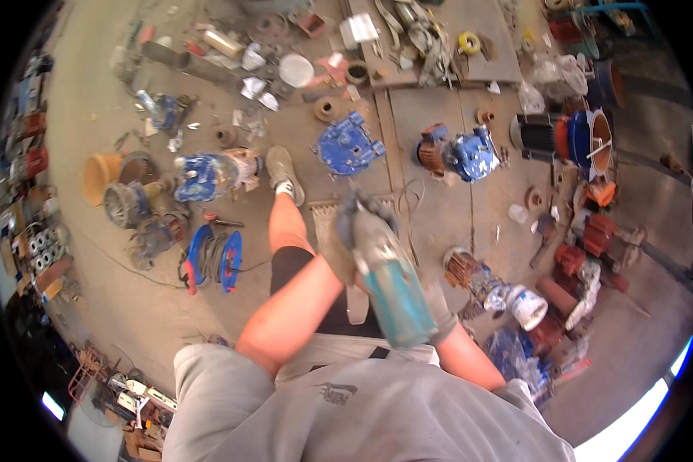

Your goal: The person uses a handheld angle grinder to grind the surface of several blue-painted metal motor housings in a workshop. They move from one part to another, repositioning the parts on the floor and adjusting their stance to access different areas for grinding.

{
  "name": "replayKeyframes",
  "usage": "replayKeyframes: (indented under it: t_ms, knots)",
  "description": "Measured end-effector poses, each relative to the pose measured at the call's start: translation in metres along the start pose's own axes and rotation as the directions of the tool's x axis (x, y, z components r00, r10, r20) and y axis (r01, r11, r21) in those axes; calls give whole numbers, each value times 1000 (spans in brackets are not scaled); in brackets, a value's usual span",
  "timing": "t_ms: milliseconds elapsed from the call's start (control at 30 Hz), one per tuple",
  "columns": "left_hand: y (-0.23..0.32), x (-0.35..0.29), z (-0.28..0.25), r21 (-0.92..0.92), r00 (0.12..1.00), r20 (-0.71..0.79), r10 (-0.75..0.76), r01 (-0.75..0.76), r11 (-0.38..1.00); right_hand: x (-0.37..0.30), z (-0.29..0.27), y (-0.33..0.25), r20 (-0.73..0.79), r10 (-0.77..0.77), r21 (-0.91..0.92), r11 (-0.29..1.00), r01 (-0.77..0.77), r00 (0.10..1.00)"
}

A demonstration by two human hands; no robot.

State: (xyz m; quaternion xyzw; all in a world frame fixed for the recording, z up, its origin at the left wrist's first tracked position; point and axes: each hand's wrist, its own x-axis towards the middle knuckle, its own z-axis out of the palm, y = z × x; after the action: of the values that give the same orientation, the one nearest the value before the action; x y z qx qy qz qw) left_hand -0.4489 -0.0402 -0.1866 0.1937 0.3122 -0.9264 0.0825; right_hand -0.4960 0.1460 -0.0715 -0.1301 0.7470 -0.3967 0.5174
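Teal power tool (397,296) is gripped by the left hand (341,240); right hand (442,309) unclear.

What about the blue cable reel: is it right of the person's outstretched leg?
No, the cable reel sits on the floor, left of the outstretched leg.

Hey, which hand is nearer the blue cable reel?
Left: the left hand is right of the blue cable reel; the right hand, mostly hidden behind the teal tool, is farther right.

Power tool (399,304) — teal, grey; cable reel (230,262) — blue, red handle.
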Motion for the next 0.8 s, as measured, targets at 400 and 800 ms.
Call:
replayKeyframes:
  t_ms: [400,800]
  knots:
    - [-191,-186,-27,309,897,-286,336,-246,919,-179,-41,31,467,-206,29,975,218,860]
    - [-137,-329,61,443,781,-277,559,-413,796,-208,55,-67,676,-90,555,715,-425,731]
